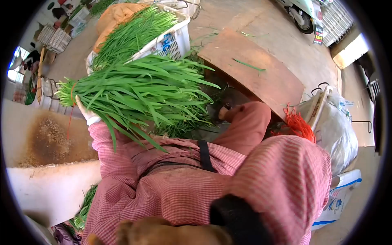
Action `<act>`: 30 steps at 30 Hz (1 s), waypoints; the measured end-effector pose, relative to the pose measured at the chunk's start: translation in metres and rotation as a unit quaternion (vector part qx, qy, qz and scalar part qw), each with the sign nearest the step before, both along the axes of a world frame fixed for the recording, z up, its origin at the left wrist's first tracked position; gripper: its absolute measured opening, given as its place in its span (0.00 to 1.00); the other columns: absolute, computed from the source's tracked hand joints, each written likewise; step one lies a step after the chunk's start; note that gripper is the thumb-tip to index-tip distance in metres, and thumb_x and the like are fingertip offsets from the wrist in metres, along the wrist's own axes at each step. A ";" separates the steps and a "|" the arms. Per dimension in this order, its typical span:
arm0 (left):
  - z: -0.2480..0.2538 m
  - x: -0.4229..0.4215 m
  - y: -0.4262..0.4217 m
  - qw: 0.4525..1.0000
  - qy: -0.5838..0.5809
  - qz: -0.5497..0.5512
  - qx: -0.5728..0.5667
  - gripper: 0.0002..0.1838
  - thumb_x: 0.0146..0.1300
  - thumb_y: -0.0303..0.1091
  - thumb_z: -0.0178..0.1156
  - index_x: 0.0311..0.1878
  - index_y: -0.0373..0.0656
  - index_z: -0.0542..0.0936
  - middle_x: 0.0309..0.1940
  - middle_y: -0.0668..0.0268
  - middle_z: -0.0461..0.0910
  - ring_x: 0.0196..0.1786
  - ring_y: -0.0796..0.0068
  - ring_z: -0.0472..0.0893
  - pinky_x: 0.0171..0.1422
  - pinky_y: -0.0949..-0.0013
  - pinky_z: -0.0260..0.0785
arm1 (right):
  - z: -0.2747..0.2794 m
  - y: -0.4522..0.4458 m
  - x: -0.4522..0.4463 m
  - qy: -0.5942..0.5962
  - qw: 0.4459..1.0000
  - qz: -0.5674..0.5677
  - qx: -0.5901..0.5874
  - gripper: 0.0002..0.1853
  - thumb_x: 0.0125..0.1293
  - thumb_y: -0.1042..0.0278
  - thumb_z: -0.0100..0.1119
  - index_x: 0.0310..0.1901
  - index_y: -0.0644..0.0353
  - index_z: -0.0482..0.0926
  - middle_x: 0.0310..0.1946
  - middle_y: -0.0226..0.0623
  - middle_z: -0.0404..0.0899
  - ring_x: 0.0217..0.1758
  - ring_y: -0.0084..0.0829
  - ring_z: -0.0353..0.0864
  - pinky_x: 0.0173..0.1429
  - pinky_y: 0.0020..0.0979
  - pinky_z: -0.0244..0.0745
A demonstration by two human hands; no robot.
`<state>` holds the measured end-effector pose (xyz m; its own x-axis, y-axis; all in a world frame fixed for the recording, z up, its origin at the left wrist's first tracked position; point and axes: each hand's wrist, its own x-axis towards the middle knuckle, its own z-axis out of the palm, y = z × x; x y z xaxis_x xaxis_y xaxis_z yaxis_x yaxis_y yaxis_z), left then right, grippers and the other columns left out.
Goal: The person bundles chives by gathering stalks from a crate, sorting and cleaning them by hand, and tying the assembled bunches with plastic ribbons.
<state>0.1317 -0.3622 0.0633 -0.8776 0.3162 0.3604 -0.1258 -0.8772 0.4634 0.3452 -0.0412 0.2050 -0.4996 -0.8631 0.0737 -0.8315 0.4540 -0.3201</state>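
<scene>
My left hand [86,113] is under the tied end of a bundle of long green leaves [143,87], gripping it. A red tie wraps the bundle near its pale stem ends, and one strand hangs down. The leaf tips spread to the right, in front of a white crate [179,45] heaped with more greens [136,34]. My right hand [175,236] is blurred and very close to the camera at the bottom edge, beside a black cuff; its fingers are not clear enough to read.
A brown board [253,65] lies right of the crate, with red ties [299,124] at its near corner. Plastic bags [337,130] stand at the right. More loose greens [179,127] lie near my feet. A scooter [302,14] is at the back right.
</scene>
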 end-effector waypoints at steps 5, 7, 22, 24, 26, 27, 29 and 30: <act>0.029 0.012 0.026 0.929 -0.143 0.293 -0.172 0.27 0.60 0.51 0.43 0.58 0.45 0.62 0.55 0.59 0.64 0.56 0.60 0.66 0.59 0.53 0.59 | 0.004 0.009 0.009 0.016 0.999 -0.035 -0.037 0.11 0.56 0.63 0.52 0.37 0.60 0.73 0.21 0.40 0.74 0.23 0.35 0.75 0.30 0.31 0.71; 0.030 0.013 0.024 0.928 -0.143 0.315 -0.136 0.25 0.58 0.48 0.48 0.55 0.44 0.65 0.53 0.61 0.68 0.53 0.62 0.68 0.58 0.57 0.61 | 0.004 0.016 0.027 0.026 0.996 -0.067 -0.061 0.11 0.55 0.62 0.53 0.35 0.60 0.74 0.20 0.40 0.74 0.23 0.35 0.75 0.29 0.32 0.71; 0.023 0.022 0.032 0.947 -0.168 0.245 -0.123 0.27 0.58 0.52 0.47 0.56 0.45 0.64 0.52 0.61 0.68 0.51 0.59 0.70 0.56 0.54 0.63 | -0.060 0.061 -0.004 -0.063 0.899 -0.412 -0.137 0.12 0.55 0.61 0.58 0.27 0.64 0.77 0.14 0.37 0.73 0.14 0.24 0.71 0.20 0.27 0.66; 0.020 0.022 0.030 0.949 -0.180 0.230 -0.115 0.28 0.57 0.53 0.47 0.56 0.45 0.65 0.52 0.61 0.68 0.51 0.60 0.70 0.55 0.53 0.63 | -0.086 0.048 -0.023 -0.120 0.897 -0.391 -0.168 0.13 0.57 0.60 0.55 0.27 0.64 0.76 0.13 0.34 0.72 0.13 0.20 0.69 0.18 0.25 0.64; 0.019 0.028 0.032 0.952 -0.181 0.223 -0.109 0.28 0.57 0.53 0.48 0.56 0.45 0.64 0.52 0.61 0.68 0.50 0.61 0.70 0.55 0.55 0.64 | -0.116 0.035 -0.032 -0.255 0.794 -0.393 -0.386 0.14 0.63 0.62 0.47 0.30 0.65 0.73 0.13 0.29 0.70 0.13 0.18 0.67 0.17 0.21 0.62; 0.017 0.028 0.032 0.953 -0.171 0.226 -0.109 0.28 0.57 0.53 0.48 0.56 0.44 0.64 0.52 0.61 0.68 0.50 0.61 0.70 0.55 0.56 0.64 | -0.112 0.033 -0.028 -0.305 0.727 -0.407 -0.462 0.14 0.63 0.61 0.46 0.28 0.64 0.74 0.12 0.30 0.70 0.13 0.18 0.67 0.17 0.20 0.62; 0.008 0.026 0.027 0.952 -0.163 0.236 -0.108 0.28 0.57 0.52 0.48 0.55 0.43 0.64 0.51 0.61 0.68 0.50 0.62 0.70 0.55 0.58 0.65 | -0.108 0.036 -0.022 -0.353 0.609 -0.371 -0.605 0.17 0.65 0.59 0.44 0.25 0.63 0.73 0.11 0.32 0.70 0.12 0.21 0.68 0.17 0.19 0.64; 0.000 0.023 0.019 0.951 -0.169 0.233 -0.111 0.28 0.57 0.53 0.48 0.55 0.44 0.64 0.52 0.61 0.68 0.50 0.62 0.70 0.55 0.57 0.64 | -0.102 0.044 -0.017 -0.341 0.576 -0.379 -0.639 0.17 0.65 0.59 0.42 0.26 0.63 0.73 0.11 0.33 0.71 0.12 0.21 0.69 0.17 0.18 0.64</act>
